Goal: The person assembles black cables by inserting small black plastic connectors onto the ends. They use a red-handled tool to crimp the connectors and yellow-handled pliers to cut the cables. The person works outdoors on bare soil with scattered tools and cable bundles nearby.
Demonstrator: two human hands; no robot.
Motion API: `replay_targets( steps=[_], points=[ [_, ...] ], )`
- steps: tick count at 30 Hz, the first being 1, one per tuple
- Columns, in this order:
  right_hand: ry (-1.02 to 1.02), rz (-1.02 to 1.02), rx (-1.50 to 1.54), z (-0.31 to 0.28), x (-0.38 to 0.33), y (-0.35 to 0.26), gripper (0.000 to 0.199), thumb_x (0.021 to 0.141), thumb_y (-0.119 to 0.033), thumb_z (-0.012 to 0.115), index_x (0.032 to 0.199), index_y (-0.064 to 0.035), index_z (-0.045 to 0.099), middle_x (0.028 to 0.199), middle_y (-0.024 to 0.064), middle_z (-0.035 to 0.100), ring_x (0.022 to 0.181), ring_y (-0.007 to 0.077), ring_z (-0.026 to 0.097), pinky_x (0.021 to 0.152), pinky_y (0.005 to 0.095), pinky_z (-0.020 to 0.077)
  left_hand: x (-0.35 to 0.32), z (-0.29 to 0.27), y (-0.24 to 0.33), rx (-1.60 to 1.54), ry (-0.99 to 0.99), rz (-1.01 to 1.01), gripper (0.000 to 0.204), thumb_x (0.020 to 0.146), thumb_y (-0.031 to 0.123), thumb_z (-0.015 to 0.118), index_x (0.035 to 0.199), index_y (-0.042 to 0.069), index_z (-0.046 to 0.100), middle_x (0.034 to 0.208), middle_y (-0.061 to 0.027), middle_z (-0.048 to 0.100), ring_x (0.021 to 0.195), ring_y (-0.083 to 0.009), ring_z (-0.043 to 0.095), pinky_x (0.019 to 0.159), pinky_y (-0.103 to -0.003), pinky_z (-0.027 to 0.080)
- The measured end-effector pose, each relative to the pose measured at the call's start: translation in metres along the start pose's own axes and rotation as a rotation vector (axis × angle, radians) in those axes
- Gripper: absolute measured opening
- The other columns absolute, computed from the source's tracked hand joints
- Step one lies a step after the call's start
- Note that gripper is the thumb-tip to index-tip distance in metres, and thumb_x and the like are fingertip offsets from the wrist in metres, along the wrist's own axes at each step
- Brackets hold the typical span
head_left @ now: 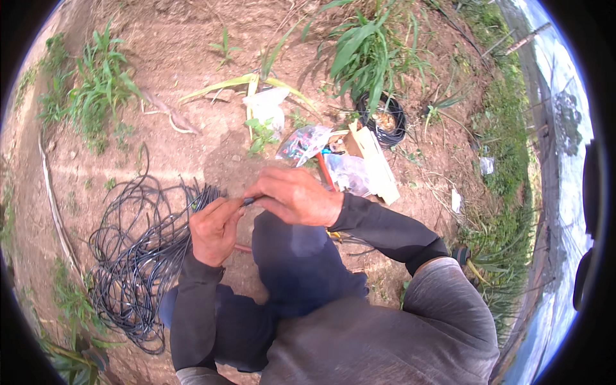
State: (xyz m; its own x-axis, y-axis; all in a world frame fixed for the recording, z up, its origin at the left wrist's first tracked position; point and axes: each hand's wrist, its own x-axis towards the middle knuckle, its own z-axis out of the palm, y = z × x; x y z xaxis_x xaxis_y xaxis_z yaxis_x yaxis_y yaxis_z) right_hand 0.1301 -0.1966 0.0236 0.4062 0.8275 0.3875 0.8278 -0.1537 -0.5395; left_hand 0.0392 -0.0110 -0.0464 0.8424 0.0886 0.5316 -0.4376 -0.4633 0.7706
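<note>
Just above my knees, both hands come together at a short, dark, tube-like piece [248, 201]. My left hand [213, 232] pinches its left end, fingers closed. From the other side my right hand [300, 197] grips the same piece between thumb and fingers. Its ends are hidden by my fingertips, so I cannot make out its exact kind. To the left of my left hand a tangled heap of thin black tubing [131, 253] lies on the soil, its cut ends gathered close to that hand.
Beyond my right hand lie an opened cardboard box [373, 157], a clear bag [348, 174], a bag of small coloured pieces [304, 144] and a red bar-like thing [325, 171]. Farther off are a white bag [267, 106], a black coil [399, 128] and leafy plants [369, 51].
</note>
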Motion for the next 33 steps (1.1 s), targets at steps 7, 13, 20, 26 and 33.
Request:
replay_targets(
  steps=[7,13,20,26,33],
  points=[
    [-0.027,0.735,0.78,0.008,-0.021,0.015,0.031,0.09,-0.011,0.067,0.118,0.0001,0.059,0.084,0.0055,0.065,0.074,0.0097,0.065,0.065,0.0243,0.0516,0.002,0.012,0.007,0.177,-0.054,0.131,0.019,0.079,-0.003,0.067,0.098,0.001,0.068,0.08,-0.0135,0.064,0.065,-0.0306,0.064,0.057,-0.035,0.05],
    [-0.055,0.245,0.146,-0.005,-0.014,0.013,0.039,0.083,-0.002,0.071,0.121,-0.0043,0.062,0.092,0.009,0.063,0.085,0.0217,0.067,0.072,0.033,0.0529,-0.008,0.005,-0.015,-0.333,-0.1,-0.445,0.014,0.096,0.01,0.061,0.1,-0.002,0.067,0.067,-0.0011,0.059,0.054,-0.0048,0.05,0.049,-0.021,0.04],
    [-0.11,0.028,-0.173,-0.006,-0.006,0.003,0.037,0.078,-0.002,0.074,0.113,-0.0032,0.063,0.09,0.0112,0.062,0.08,0.028,0.064,0.068,0.0351,0.0518,-0.002,-0.012,0.002,-0.596,-0.248,-0.63,0.022,0.098,0.02,0.059,0.099,0.0,0.069,0.066,0.0008,0.059,0.054,-0.0038,0.048,0.048,-0.021,0.038],
    [-0.201,-0.079,-0.28,-0.01,-0.003,0.004,0.026,0.079,-0.008,0.072,0.104,-0.0048,0.065,0.087,0.0111,0.061,0.08,0.0305,0.063,0.067,0.0375,0.0515,-0.004,-0.009,-0.004,-0.55,-0.273,-0.598,0.024,0.099,0.022,0.058,0.098,0.0,0.068,0.066,0.0,0.059,0.053,-0.0045,0.049,0.048,-0.022,0.039],
    [-0.286,-0.154,-0.272,-0.015,0.001,0.007,0.022,0.077,-0.013,0.075,0.094,-0.0058,0.063,0.077,0.0074,0.056,0.072,0.027,0.059,0.061,0.0372,0.0487,0.0,-0.011,0.002,-0.829,-0.532,-0.757,0.023,0.1,0.019,0.055,0.106,0.0,0.067,0.074,-0.0042,0.067,0.056,-0.0078,0.058,0.05,-0.022,0.044]
  ],
)
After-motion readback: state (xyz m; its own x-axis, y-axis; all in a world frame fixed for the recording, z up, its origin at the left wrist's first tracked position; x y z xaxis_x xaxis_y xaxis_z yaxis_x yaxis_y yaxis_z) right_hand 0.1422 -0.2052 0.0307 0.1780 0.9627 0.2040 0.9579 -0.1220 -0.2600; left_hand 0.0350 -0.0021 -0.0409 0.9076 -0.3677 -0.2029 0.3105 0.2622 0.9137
